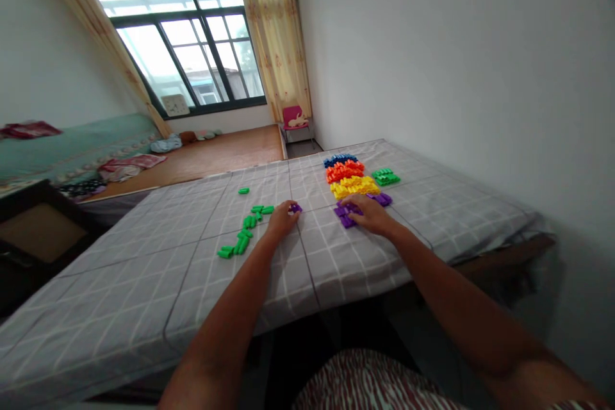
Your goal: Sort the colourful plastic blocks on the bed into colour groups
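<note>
My left hand (282, 223) rests near the middle of the bed-like surface, its fingers pinched on a small purple plastic piece (296, 208). My right hand (373, 214) has its thumb and fingers curled over the near left end of a row of purple plastic pieces (346, 216), gripping there; the fingers hide part of them. Past this hand lie a yellow row (353, 187), an orange row (344, 171) and a dark blue row (340, 160) of similar pieces. Left of my left hand, several loose green pieces (244, 234) are strewn in a crooked line.
A small green stack (385, 177) sits right of the yellow row, and a lone green piece (244, 191) lies farther left. A grey checked cloth (187, 282) covers the surface. A white wall (432, 64) runs along the right. A pink chair (294, 118) stands beyond the far edge.
</note>
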Action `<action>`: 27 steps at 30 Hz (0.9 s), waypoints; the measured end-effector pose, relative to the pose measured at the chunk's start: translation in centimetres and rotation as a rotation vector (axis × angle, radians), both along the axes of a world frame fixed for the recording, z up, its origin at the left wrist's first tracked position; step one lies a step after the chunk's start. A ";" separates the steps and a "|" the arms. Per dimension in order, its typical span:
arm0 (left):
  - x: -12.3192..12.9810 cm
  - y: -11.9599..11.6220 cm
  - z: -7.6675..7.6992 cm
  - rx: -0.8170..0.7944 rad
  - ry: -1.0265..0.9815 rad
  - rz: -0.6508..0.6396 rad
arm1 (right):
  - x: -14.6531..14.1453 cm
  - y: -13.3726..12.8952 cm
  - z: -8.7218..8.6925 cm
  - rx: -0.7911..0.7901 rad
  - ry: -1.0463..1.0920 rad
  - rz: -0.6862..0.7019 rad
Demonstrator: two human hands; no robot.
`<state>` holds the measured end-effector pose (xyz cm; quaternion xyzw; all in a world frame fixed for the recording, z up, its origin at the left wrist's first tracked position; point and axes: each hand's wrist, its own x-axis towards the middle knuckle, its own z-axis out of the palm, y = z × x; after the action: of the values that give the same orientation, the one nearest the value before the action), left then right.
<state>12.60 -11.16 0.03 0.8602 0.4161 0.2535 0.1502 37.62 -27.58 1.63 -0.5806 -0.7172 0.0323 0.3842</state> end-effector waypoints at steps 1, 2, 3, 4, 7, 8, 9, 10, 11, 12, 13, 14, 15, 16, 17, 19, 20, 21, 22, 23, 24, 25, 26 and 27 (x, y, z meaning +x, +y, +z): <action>1.1 -0.9 0.3 0.012 -0.024 -0.049 | 1.7 -1.0 0.0 -0.010 0.033 -0.066; 2.3 -2.0 0.6 0.029 -0.044 -0.105 | 3.4 -1.9 -0.2 -0.030 0.062 -0.129; 3.6 -3.3 0.9 0.050 -0.062 -0.167 | 4.9 -2.8 -0.4 -0.055 0.084 -0.182; 5.0 -4.6 1.2 0.069 -0.071 -0.235 | 6.1 -3.5 -0.6 -0.079 0.099 -0.221; 8.6 -8.2 1.9 0.122 -0.067 -0.341 | 8.3 -5.3 -1.6 -0.111 0.114 -0.254; 9.5 -9.2 2.1 0.140 -0.053 -0.346 | 8.6 -5.6 -1.9 -0.114 0.115 -0.255; 10.2 -10.0 2.2 0.156 -0.032 -0.345 | 8.7 -5.9 -2.3 -0.116 0.116 -0.257; 10.8 -10.7 2.3 0.170 -0.006 -0.339 | 8.8 -6.1 -2.5 -0.118 0.115 -0.260; 11.3 -11.1 2.3 0.183 0.021 -0.331 | 8.7 -6.2 -2.8 -0.119 0.114 -0.263; 11.6 -11.4 2.3 0.195 0.046 -0.324 | 8.7 -6.2 -3.0 -0.119 0.111 -0.265; 11.9 -11.6 2.3 0.207 0.067 -0.318 | 8.6 -6.2 -3.2 -0.117 0.107 -0.267; 12.2 -11.7 2.2 0.219 0.082 -0.311 | 8.6 -6.1 -3.4 -0.111 0.105 -0.266; 12.4 -11.8 2.1 0.229 0.090 -0.303 | 8.6 -6.0 -3.5 -0.102 0.104 -0.265; 12.7 -11.8 1.9 0.237 0.094 -0.297 | 8.6 -5.8 -3.6 -0.088 0.106 -0.265; 12.9 -11.8 1.7 0.241 0.096 -0.294 | 8.6 -5.7 -3.8 -0.072 0.111 -0.266; 13.2 -11.7 1.5 0.242 0.090 -0.297 | 8.6 -5.3 -3.9 -0.040 0.132 -0.266; 13.2 -11.5 1.5 0.241 0.074 -0.298 | 8.5 -5.2 -4.0 -0.026 0.145 -0.267; 13.1 -11.2 1.5 0.239 0.051 -0.293 | 8.4 -5.0 -4.0 -0.014 0.158 -0.269; 12.9 -10.6 1.7 0.234 0.019 -0.271 | 8.3 -4.9 -4.1 -0.001 0.170 -0.272; 12.6 -9.9 1.9 0.219 -0.014 -0.231 | 8.2 -4.9 -4.1 0.015 0.183 -0.276; 12.2 -9.0 2.2 0.194 -0.040 -0.180 | 8.1 -4.8 -4.2 0.032 0.199 -0.284; 11.7 -8.0 2.6 0.159 -0.052 -0.126 | 8.0 -4.8 -4.3 0.050 0.215 -0.293; 11.3 -7.0 2.9 0.115 -0.048 -0.079 | 7.9 -4.9 -4.4 0.067 0.232 -0.302; 10.9 -6.0 3.1 0.070 -0.027 -0.049 | 7.9 -5.0 -4.5 0.082 0.249 -0.314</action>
<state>23.47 -17.13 3.16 0.8713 0.3839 0.2758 0.1319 45.54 -32.56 -2.83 -0.6608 -0.5655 0.0143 0.4934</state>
